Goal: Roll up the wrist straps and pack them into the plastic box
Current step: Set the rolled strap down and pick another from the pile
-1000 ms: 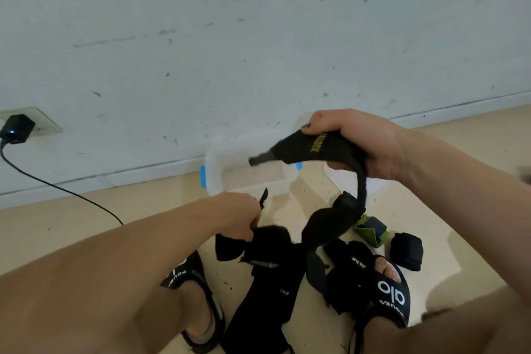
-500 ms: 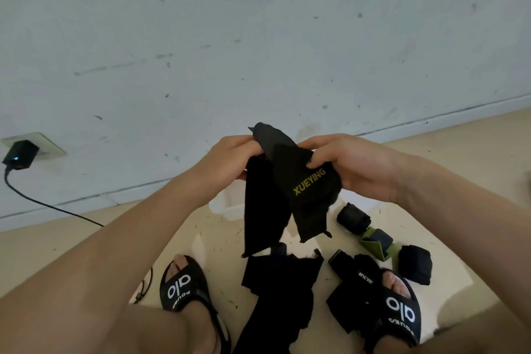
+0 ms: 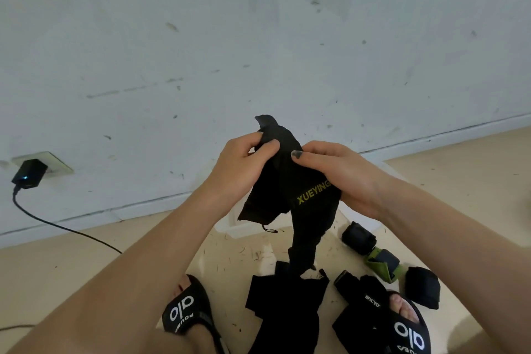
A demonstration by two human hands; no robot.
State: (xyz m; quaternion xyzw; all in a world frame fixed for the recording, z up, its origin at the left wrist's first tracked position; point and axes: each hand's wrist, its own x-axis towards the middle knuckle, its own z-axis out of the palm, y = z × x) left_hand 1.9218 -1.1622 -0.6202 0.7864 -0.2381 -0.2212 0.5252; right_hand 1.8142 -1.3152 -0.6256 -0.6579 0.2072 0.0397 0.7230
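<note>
Both hands are up at chest height: the left hand [image 3: 244, 164] pinches the top end of the black wrist strap [image 3: 290, 190], the right hand [image 3: 339, 175] grips it beside the yellow lettering. Rolling looks about to start; next comes a tight first turn. The plastic box [image 3: 230, 225] sits mostly hidden behind. Loose straps [image 3: 284, 304] and rolled ones [image 3: 357, 238] crowd the floor.

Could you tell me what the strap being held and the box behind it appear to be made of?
The wrist strap, gripped by the left hand and right hand, looks like matte black woven fabric: it folds, droops limply and carries printed yellow lettering. The plastic box, mostly hidden behind it, seems to be translucent whitish plastic with a smooth rigid rim.
</note>
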